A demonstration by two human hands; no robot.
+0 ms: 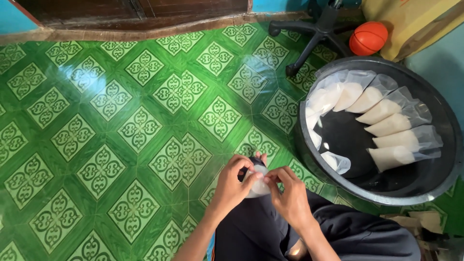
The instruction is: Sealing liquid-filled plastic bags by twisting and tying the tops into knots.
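Both hands (263, 186) cover most of the small white bag (258, 186) (its top hidden); chair base (316, 34) is cut off.

surface: green patterned tile floor (111, 145) | far right: black round basin (435, 188) | far: office chair base (314, 34), orange ball (368, 38) just right of it | near right: cardboard scraps (415, 221)

One head-worn view, looking steeply down from above the seated person's lap, close over the two hands (261, 186) at bottom centre — green patterned floor (121, 125) spreading left and ahead, black basin (309, 150) at right, wall base along the top edge.
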